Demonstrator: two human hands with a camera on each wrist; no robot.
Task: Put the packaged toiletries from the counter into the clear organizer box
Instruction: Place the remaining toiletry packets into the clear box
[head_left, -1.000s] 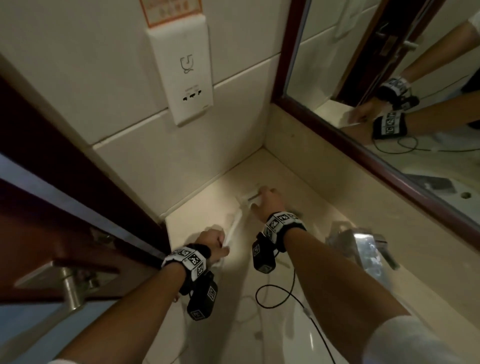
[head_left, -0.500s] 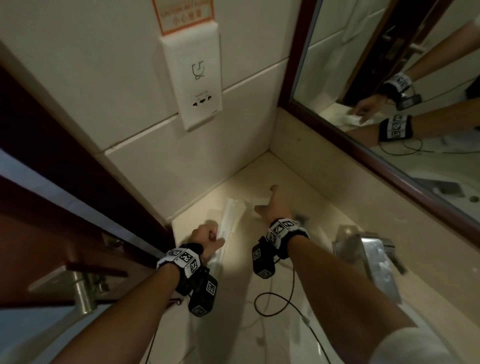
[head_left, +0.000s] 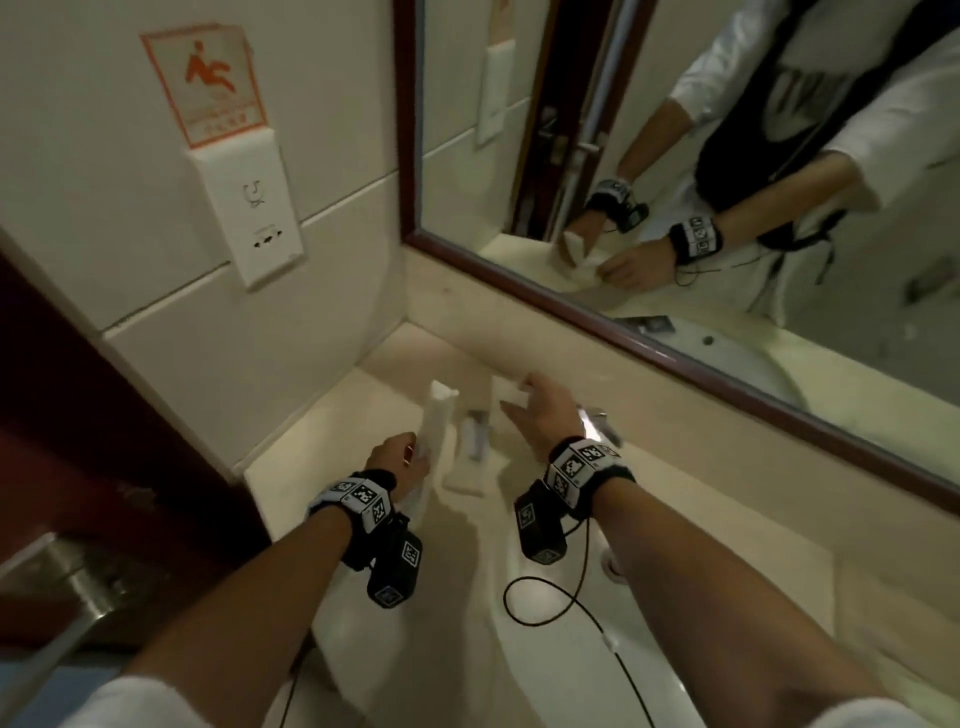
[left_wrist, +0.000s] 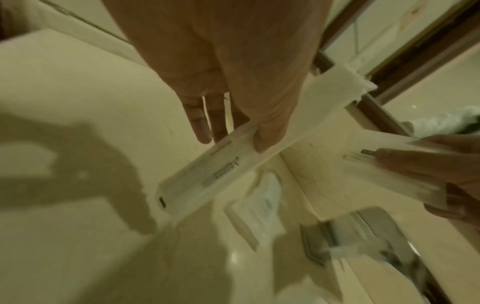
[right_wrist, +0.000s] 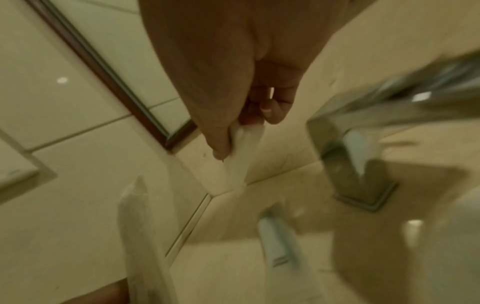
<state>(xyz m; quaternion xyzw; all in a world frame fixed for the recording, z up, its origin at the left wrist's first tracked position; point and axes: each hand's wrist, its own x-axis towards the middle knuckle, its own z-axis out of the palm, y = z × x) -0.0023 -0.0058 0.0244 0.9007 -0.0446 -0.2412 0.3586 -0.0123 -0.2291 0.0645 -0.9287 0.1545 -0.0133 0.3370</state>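
My left hand (head_left: 410, 456) pinches the lower part of a long white toiletry packet (head_left: 435, 415), which stands almost upright above the counter (head_left: 322, 457). The left wrist view shows the thumb and fingers (left_wrist: 262, 142) clamped across that long packet (left_wrist: 207, 174). To its right, my right hand (head_left: 522, 397) pinches a smaller white packet (head_left: 505, 388), also seen between its fingers as a white packet (right_wrist: 244, 148). A third packet (head_left: 470, 452) lies flat on the counter between the hands. No clear organizer box shows in any view.
A chrome faucet (right_wrist: 363, 144) stands just right of my right hand, with the sink basin (head_left: 545, 670) below my forearms. A framed mirror (head_left: 675, 291) runs along the back wall. A wall socket plate (head_left: 249, 218) and a dark door (head_left: 104, 415) are on the left.
Both hands have risen from the counter corner, each with a packet. The left hand's long packet has tipped upright, and a third packet on the counter has come into sight between them.
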